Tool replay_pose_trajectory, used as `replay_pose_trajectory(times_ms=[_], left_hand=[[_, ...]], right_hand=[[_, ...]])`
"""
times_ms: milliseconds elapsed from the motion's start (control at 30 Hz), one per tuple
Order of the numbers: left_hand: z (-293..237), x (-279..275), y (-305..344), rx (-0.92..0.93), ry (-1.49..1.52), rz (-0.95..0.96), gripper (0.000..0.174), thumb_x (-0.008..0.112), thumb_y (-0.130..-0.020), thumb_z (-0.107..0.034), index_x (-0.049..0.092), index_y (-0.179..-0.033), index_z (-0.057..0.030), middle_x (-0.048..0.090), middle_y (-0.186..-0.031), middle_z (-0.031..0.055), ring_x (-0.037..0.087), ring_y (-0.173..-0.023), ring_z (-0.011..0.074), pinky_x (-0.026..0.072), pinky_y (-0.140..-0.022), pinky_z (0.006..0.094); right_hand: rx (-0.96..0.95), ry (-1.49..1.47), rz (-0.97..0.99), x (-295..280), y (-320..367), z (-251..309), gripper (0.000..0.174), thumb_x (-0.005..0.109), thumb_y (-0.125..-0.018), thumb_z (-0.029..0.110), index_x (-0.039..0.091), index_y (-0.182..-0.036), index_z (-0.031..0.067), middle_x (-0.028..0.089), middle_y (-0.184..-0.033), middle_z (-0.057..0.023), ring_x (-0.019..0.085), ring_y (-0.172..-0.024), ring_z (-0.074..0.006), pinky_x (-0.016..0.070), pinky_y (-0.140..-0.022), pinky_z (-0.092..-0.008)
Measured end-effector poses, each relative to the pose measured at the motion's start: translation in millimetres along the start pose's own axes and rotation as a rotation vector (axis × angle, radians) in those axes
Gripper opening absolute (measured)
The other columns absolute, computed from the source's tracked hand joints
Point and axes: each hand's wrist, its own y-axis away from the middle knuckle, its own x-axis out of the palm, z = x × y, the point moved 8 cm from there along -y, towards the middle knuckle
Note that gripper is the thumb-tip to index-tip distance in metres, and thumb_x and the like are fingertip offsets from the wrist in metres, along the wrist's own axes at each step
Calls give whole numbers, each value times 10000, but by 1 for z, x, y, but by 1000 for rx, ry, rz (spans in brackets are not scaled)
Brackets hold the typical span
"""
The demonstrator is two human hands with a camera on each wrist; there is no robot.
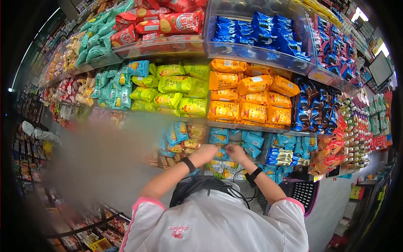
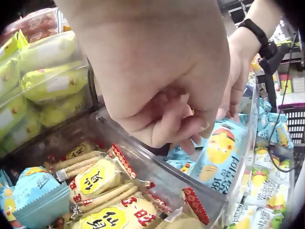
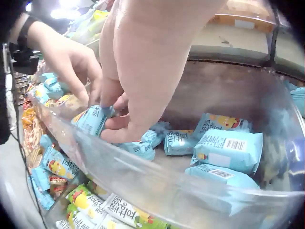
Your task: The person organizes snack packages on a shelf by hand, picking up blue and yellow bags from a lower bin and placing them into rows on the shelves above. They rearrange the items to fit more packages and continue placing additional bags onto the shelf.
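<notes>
Two hands, one packet, at the left end of a clear bin (image 3: 200, 191) on a snack shelf. In the right hand (image 3: 138, 71), a light-blue packet (image 3: 93, 119), pinched between thumb and curled fingers (image 3: 112, 93), just inside the bin's front wall and lifted off its floor. Hangs on end and tilted, long axis running from those fingers down toward the bin's front wall.

Left hand (image 3: 71, 62) just beside it, on the side away from the bin's middle, fingers (image 2: 176, 126) curled in and tips bunched near the packet's upper edge. Touching that edge, gripping it or merely close: impossible to tell from any view.

Nearer of the two, then, the right, closed on the packet's top. The left sits at the bin's left end, square to the packet's short axis. Black bands (image 1: 189, 164) on both wrists.

Deeper in the bin, flat on its floor, more blue packets (image 3: 228, 148), barcodes up. Left of the bin, past a clear divider, yellow-and-red cracker packs (image 2: 100, 179). Under the bin, green-and-yellow packets (image 3: 90, 210). Above the bin, a shelf of orange bags (image 1: 247, 96). Below and to the right of it, a dark shopping basket (image 1: 304, 191).
</notes>
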Motion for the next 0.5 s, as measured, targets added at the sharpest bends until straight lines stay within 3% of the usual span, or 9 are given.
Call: replay_pose_trajectory(times_ms=[267,367,467,500], left_hand=[[7,14,1,6,-11,38,197,504,-784,-111,544,-956,-24,591,-824,162,588,-758,353,485,-633,443],[7,8,0,-39,-21,42,228,516,-791,-130,550,-994,-33,589,-861,155,586,-780,346,486,-648,439],[5,0,0,-49,-9,46,244,520,-803,-146,553,-1020,-41,583,-894,152,582,-816,340,485,-662,435],[5,0,0,-49,1,53,243,525,-805,-156,555,-1020,-45,582,-899,151,580,-822,339,485,-664,434]], right_hand=[[-71,97,60,5,4,7,304,628,-796,208,569,-1038,33,612,-959,-152,581,-866,-291,449,-742,-370],[134,-49,54,10,-2,-19,283,609,-819,222,579,-1025,30,615,-922,-149,592,-811,-278,453,-714,-377],[182,-165,16,17,-8,-44,228,574,-854,201,595,-960,0,589,-683,-102,571,-581,-176,474,-536,-303],[204,-169,30,16,-6,-39,224,568,-858,204,600,-945,-1,587,-670,-99,573,-582,-171,474,-533,-304]])
